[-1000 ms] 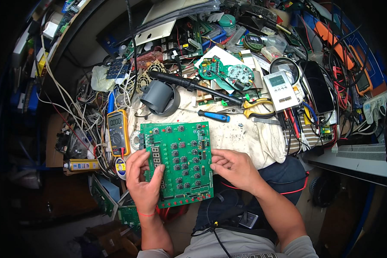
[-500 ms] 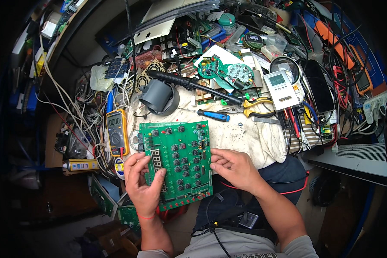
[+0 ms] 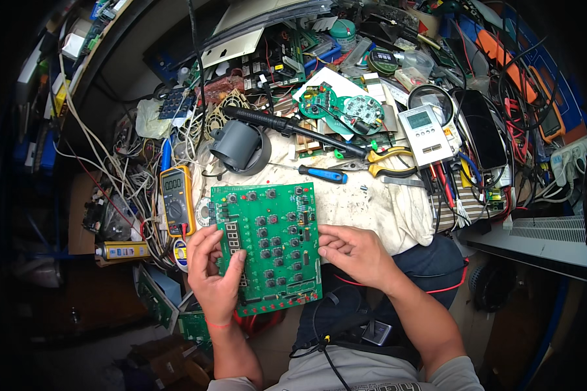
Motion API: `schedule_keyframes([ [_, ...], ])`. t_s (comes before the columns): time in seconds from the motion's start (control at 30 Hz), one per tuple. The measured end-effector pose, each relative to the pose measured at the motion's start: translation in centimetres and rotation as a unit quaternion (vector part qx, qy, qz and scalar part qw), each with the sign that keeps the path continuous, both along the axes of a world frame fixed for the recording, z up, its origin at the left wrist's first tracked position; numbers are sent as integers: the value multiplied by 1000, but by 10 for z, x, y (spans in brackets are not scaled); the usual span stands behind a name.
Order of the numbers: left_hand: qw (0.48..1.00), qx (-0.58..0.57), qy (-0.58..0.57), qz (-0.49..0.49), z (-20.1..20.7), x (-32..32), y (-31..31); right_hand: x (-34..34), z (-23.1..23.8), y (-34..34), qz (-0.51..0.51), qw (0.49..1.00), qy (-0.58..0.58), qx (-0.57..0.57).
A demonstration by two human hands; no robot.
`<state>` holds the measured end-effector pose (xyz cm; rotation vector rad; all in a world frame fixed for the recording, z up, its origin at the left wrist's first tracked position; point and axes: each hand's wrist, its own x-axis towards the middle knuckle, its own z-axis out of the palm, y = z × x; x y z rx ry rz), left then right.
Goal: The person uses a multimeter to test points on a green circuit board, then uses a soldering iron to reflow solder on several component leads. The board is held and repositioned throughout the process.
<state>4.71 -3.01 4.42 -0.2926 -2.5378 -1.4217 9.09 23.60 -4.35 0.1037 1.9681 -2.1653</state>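
A green circuit board point(image 3: 282, 251) hangs in front of me over the near edge of the workbench, its component side facing up. Black push buttons, a strip of digit displays point(image 3: 232, 238) and a row of small red parts along the lower edge stand on it. My left hand point(image 3: 216, 270) grips the board's left side, thumb on top over part of the displays and fingers curled at the edge. At the right edge, my right hand point(image 3: 354, 255) has its fingers curled together, fingertips against the board; their undersides are hidden.
Beyond the board lie a blue-handled screwdriver point(image 3: 323, 174), yellow-handled pliers point(image 3: 391, 163) and a grey cylinder point(image 3: 236, 146) on a stained cloth point(image 3: 372, 215). A yellow multimeter point(image 3: 176, 202) stands left, a white tester point(image 3: 426, 135) right. Loose boards and cables crowd the back.
The board has shifted slightly left and tilted a little, its top edge moving most. My left hand moved slightly with it; my right hand stays at the right edge, almost unmoved.
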Motion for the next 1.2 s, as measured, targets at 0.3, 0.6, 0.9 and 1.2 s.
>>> schedule_keyframes([
  [0.3,999,-3,-42,3,-12,-10,-12,-1,-5,1,0,999,7,-33],
  [0.6,999,-31,-43,8,-13,-11,-11,-1,-5,2,1,999,1,-35],
  [0.9,998,-54,-41,12,-15,-12,-12,-1,-6,2,1,999,4,-39],
  [1.2,998,-47,-49,13,-14,-11,-11,-1,-6,3,1,1000,5,-30],
])
